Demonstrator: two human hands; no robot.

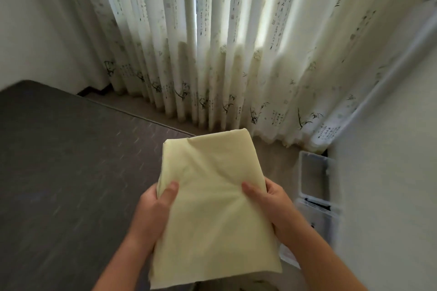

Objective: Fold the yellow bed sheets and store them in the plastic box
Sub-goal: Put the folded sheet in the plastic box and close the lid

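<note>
Folding looked finished: the left hand (pixel 151 208) and right hand (pixel 275 205) each pinched a side of the folded yellow sheet (pixel 212 198), carried above the bed's edge, needing lowering into the open plastic box (pixel 314 172) at right.

Domestic bedroom: bare dark-grey quilted mattress (pixel 78 160), floor-length cream curtains printed with calligraphy and bamboo (pixel 212 42), beige floor (pixel 279 160).

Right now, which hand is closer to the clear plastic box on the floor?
Right. The right hand grips the folded yellow bed sheet on the side facing the clear plastic box. The left hand holds the sheet's far side, over the dark mattress.
</note>
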